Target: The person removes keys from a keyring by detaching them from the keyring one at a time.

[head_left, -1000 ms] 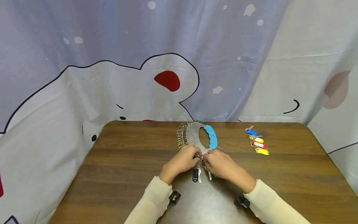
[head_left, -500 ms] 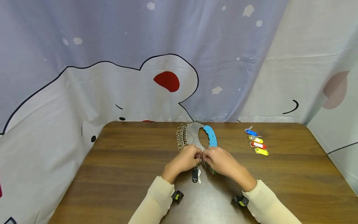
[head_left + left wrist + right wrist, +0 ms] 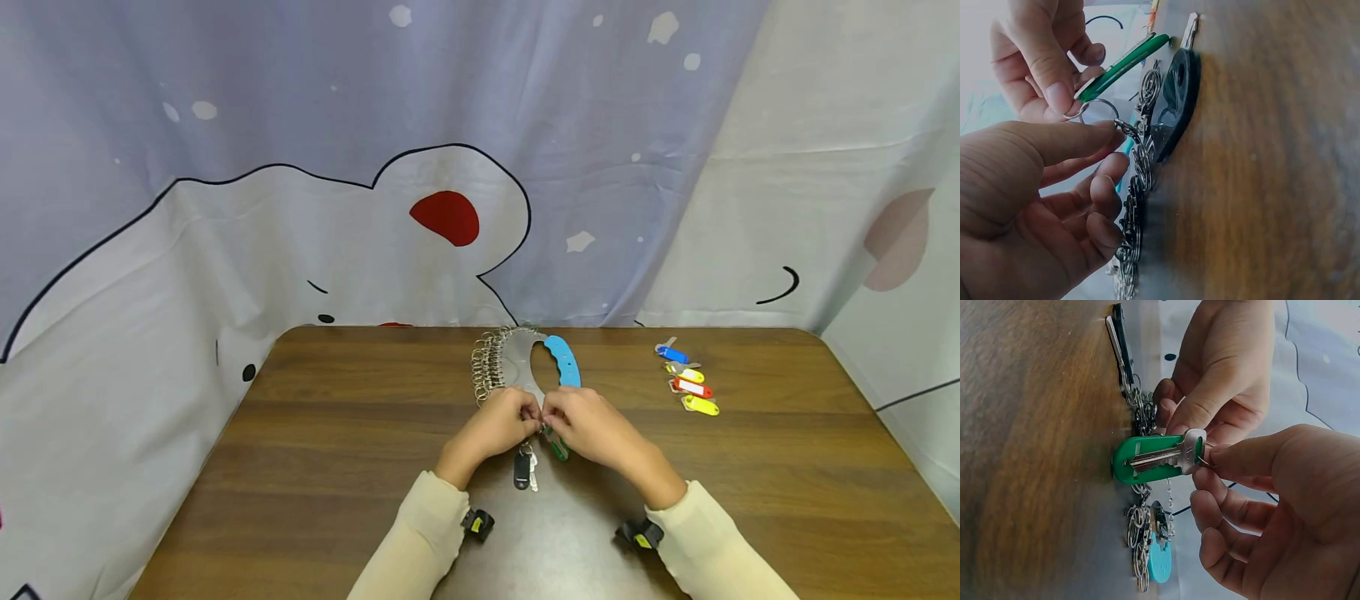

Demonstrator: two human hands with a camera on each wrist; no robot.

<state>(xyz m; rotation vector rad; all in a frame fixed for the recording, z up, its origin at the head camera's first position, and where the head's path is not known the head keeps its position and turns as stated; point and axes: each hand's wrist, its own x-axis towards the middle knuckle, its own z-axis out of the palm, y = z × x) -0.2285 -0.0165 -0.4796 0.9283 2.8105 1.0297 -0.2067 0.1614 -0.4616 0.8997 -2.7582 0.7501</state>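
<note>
In the head view, my left hand [image 3: 498, 423] and right hand [image 3: 585, 423] meet at the near end of a flat metal key holder [image 3: 517, 362] with a blue grip. My left thumb and fingers pinch a small metal clasp [image 3: 1125, 128] at its edge. My right hand pinches the key ring [image 3: 1205, 459] that carries a green key tag [image 3: 1125, 450] and a silver key [image 3: 1157, 459]. The ring touches the clasp; fingers partly hide whether it is hooked in. A black key tag [image 3: 522, 471] with a key hangs by the left hand.
Rows of metal rings [image 3: 483, 367] line the holder's left edge. On the right of the wooden table [image 3: 337, 467] lie keys with a blue tag [image 3: 672, 355], a red tag [image 3: 692, 387] and yellow tags [image 3: 701, 406]. A printed curtain [image 3: 300, 250] stands behind.
My right hand has shifted slightly up and left towards the left hand. The green-tagged key has swung left and shows more now. The left hand has barely moved.
</note>
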